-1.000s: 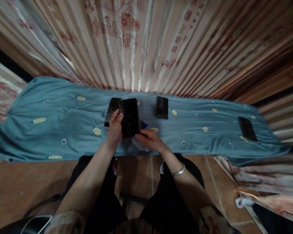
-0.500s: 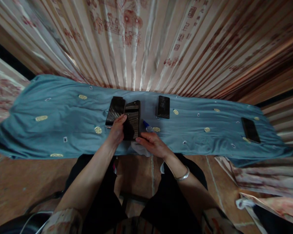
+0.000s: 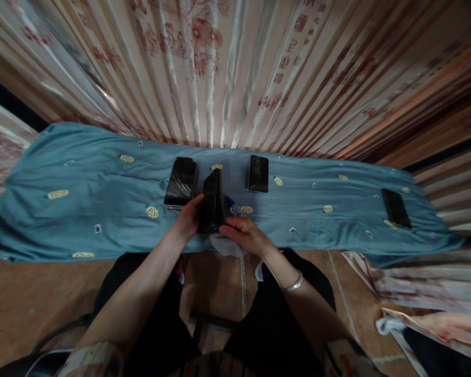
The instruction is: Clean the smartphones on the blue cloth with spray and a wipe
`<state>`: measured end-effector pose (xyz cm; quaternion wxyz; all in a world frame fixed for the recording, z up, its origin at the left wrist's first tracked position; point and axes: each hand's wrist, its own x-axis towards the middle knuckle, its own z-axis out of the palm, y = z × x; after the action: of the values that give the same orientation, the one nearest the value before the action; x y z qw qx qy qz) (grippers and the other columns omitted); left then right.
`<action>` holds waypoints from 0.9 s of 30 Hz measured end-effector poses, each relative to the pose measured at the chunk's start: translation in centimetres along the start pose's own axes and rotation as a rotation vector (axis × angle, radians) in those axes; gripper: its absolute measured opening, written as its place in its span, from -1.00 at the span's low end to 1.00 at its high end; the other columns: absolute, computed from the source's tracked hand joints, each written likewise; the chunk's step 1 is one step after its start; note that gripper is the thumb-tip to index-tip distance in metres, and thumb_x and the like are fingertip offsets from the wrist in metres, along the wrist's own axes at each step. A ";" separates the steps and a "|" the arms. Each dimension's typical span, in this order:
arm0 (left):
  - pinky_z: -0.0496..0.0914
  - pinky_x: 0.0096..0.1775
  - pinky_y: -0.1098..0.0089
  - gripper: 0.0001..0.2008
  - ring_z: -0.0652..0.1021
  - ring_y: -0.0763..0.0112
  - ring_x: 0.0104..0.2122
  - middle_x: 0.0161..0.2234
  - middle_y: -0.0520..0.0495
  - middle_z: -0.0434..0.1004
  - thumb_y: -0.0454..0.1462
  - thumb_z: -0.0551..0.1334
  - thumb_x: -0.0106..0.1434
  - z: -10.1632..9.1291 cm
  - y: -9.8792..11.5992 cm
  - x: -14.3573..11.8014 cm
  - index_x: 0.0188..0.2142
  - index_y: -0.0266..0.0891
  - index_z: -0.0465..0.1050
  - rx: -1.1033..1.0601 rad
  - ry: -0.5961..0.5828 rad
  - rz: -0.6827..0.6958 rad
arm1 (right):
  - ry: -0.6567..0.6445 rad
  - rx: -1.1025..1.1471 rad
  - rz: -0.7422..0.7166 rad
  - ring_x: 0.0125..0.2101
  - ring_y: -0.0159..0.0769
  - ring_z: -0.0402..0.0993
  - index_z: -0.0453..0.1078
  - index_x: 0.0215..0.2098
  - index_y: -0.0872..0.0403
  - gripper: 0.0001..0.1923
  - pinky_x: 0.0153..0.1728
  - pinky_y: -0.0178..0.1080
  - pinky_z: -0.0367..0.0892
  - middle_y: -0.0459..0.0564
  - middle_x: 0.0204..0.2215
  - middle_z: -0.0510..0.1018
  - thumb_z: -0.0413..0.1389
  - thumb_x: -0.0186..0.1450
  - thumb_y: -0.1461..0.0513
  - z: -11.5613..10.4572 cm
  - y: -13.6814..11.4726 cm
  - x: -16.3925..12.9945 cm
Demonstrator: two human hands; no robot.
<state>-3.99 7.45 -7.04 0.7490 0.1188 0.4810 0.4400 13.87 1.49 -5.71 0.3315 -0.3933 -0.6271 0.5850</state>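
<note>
My left hand (image 3: 188,222) grips a black phone (image 3: 213,201) by its lower left edge, tilted almost edge-on above the blue cloth (image 3: 82,199). My right hand (image 3: 243,234) touches the phone's lower right corner with its fingertips and rests over a white cloth (image 3: 224,245). A small bottle with a blue cap (image 3: 232,206) lies just right of the held phone.
Three other black phones lie flat on the blue cloth: one (image 3: 180,181) left of my hands, one (image 3: 258,173) to the right, one (image 3: 395,208) far right. Patterned pink curtains (image 3: 235,68) hang behind. Tiled floor lies below, with folded fabric (image 3: 424,314) at right.
The held phone has turned from facing me flat to nearly edge-on. Both hands stayed at its lower end.
</note>
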 end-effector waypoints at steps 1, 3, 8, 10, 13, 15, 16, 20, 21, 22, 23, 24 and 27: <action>0.53 -0.05 0.31 -0.83 0.65 0.31 -0.32 -0.37 -0.06 0.69 -0.30 0.21 0.33 0.0 0.0 0.1 -0.32 -0.27 0.59 -0.011 -0.007 0.001 | 0.000 0.022 0.023 -0.54 -0.43 0.03 0.20 -0.57 -0.01 -0.45 -0.56 -0.32 -0.03 -0.22 -0.60 0.14 0.16 0.32 -0.19 -0.1 0.5 0.0; 0.52 0.01 0.28 -0.85 0.67 0.28 -0.24 -0.31 -0.07 0.71 -0.29 0.23 0.32 -0.1 -0.1 0.3 -0.25 -0.27 0.59 -0.041 -0.033 0.059 | 0.028 0.043 0.063 -0.55 -0.43 0.13 0.31 -0.51 0.00 -0.52 -0.54 -0.34 0.06 -0.22 -0.60 0.22 0.18 0.30 -0.16 -0.4 1.6 0.2; 0.51 0.00 0.36 -0.87 0.66 0.36 -0.25 -0.36 -0.03 0.67 -0.34 0.22 0.35 -0.3 0.0 0.6 -0.28 -0.29 0.56 -0.076 -0.012 0.229 | 0.303 -0.276 0.000 -0.34 -0.27 0.55 0.49 -0.18 0.00 -0.79 -0.30 -0.25 0.40 -0.09 -0.36 0.60 0.23 0.29 0.07 -0.7 3.2 0.2; 0.51 0.01 0.38 -0.84 0.66 0.38 -0.22 -0.35 -0.02 0.67 -0.35 0.19 0.39 -0.4 0.1 0.5 -0.27 -0.28 0.55 -0.082 -0.014 0.237 | 0.365 -0.570 -0.009 -0.27 -0.20 0.61 0.49 -0.11 0.02 -0.83 -0.24 -0.22 0.44 -0.02 -0.29 0.65 0.20 0.34 0.18 -0.6 3.2 -0.1; 0.51 0.05 0.35 -0.85 0.66 0.36 -0.15 -0.28 -0.04 0.69 -0.35 0.18 0.41 -0.5 0.0 0.4 -0.21 -0.27 0.55 -0.089 -0.015 0.223 | 0.355 -0.953 -0.074 -0.21 -0.12 0.62 0.48 -0.04 0.07 -0.82 -0.20 -0.18 0.47 0.09 -0.26 0.67 0.16 0.40 0.24 -0.2 2.9 -0.5; 0.49 0.09 0.33 -0.89 0.66 0.35 -0.11 -0.27 -0.04 0.69 -0.34 0.22 0.38 -0.6 -0.2 0.5 -0.18 -0.26 0.54 -0.079 -0.002 0.234 | 0.335 -1.120 -0.148 -0.20 -0.11 0.61 0.48 -0.06 0.08 -0.86 -0.20 -0.19 0.48 0.12 -0.27 0.66 0.15 0.43 0.25 0.1 2.7 -0.6; 0.48 0.11 0.32 -0.90 0.65 0.35 -0.10 -0.27 -0.04 0.68 -0.33 0.24 0.37 -0.6 -0.3 0.5 -0.18 -0.26 0.54 -0.073 0.005 0.245 | 0.327 -1.177 -0.182 -0.21 -0.12 0.60 0.48 -0.08 0.07 -0.88 -0.21 -0.20 0.48 0.11 -0.28 0.65 0.14 0.45 0.26 0.2 2.5 -0.7; 0.41 0.18 0.35 -0.91 0.62 0.35 0.01 -0.21 -0.06 0.69 -0.33 0.30 0.32 -0.8 -0.6 0.6 -0.17 -0.26 0.53 -0.051 0.016 0.265 | 0.279 -1.224 -0.238 -0.24 -0.16 0.60 0.51 -0.19 0.05 -0.90 -0.23 -0.23 0.46 0.07 -0.35 0.64 0.13 0.44 0.29 0.4 1.9 -0.8; 0.41 0.19 0.34 -0.88 0.62 0.32 0.04 -0.18 -0.08 0.69 -0.33 0.33 0.29 -0.9 -0.7 0.6 -0.16 -0.26 0.53 -0.046 0.018 0.266 | 0.270 -1.185 -0.226 -0.23 -0.16 0.60 0.52 -0.18 0.05 -0.90 -0.22 -0.22 0.47 0.06 -0.34 0.65 0.14 0.42 0.30 0.3 1.8 -0.8; 0.41 0.19 0.32 -0.84 0.61 0.29 0.06 -0.16 -0.09 0.69 -0.32 0.36 0.27 -0.9 -0.7 0.5 -0.15 -0.25 0.53 -0.039 0.020 0.266 | 0.271 -1.123 -0.207 -0.22 -0.15 0.61 0.53 -0.17 0.05 -0.90 -0.20 -0.21 0.48 0.06 -0.33 0.66 0.16 0.40 0.31 0.3 1.8 -0.8; 0.41 0.19 0.31 -0.81 0.60 0.27 0.08 -0.14 -0.10 0.69 -0.32 0.38 0.25 -0.9 -0.7 0.5 -0.13 -0.25 0.53 -0.031 0.026 0.266 | 0.277 -1.041 -0.181 -0.21 -0.16 0.61 0.54 -0.15 0.04 -0.88 -0.17 -0.21 0.48 0.06 -0.30 0.67 0.17 0.37 0.31 0.2 1.7 -0.8; 0.41 0.19 0.31 -0.80 0.60 0.26 0.09 -0.12 -0.10 0.69 -0.31 0.38 0.25 -1.0 -0.7 0.5 -0.12 -0.24 0.53 -0.025 0.034 0.266 | 0.285 -0.943 -0.152 -0.21 -0.16 0.62 0.55 -0.13 0.04 -0.84 -0.16 -0.20 0.48 0.05 -0.28 0.68 0.19 0.34 0.31 0.0 1.7 -0.8; 0.40 0.20 0.34 -0.83 0.59 0.32 0.10 -0.10 -0.08 0.69 -0.33 0.35 0.28 -1.0 -0.7 0.4 -0.12 -0.21 0.53 -0.020 0.068 0.271 | 0.279 -0.611 -0.062 -0.29 -0.23 0.59 0.57 -0.13 0.02 -0.78 -0.23 -0.24 0.44 -0.04 -0.30 0.67 0.20 0.26 0.29 -0.4 1.4 -0.6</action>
<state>-4.37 7.13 -8.24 0.6672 0.1601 0.4811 0.5457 14.66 1.15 -7.02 0.2986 -0.5314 -0.7337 0.3003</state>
